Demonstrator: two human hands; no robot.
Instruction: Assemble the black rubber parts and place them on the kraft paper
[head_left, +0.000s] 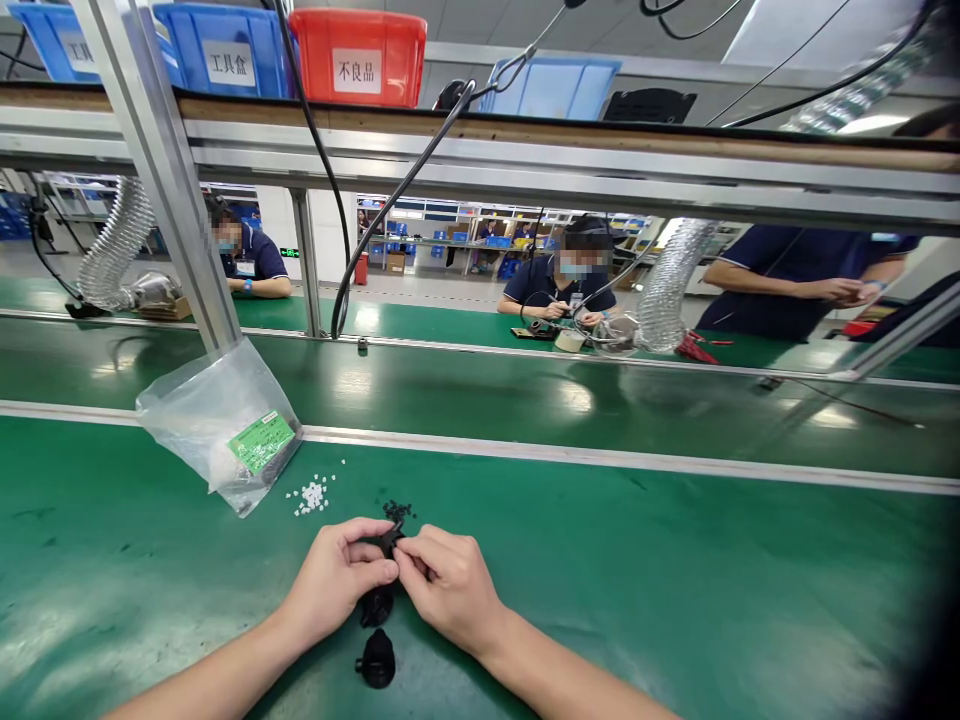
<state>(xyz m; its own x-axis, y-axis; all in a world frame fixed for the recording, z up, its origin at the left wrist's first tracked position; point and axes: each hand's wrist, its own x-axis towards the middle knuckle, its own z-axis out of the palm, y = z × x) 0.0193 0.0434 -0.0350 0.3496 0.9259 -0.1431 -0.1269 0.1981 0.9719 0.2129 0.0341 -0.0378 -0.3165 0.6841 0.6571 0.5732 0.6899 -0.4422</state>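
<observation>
Bare left forearm (236, 655), slanting in from lower left; bare right forearm (551, 655), from lower right. Bare left hand (330, 575): index finger extended, thumb opposed beneath. Bare right hand (456, 580): knuckles uppermost, fingers folded, thumb and index apparently pinched, tips partly hidden. Hands close together.

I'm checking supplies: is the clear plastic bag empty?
Not empty: dark contents show through the clear bag beside its green label; how full, I cannot tell.
</observation>
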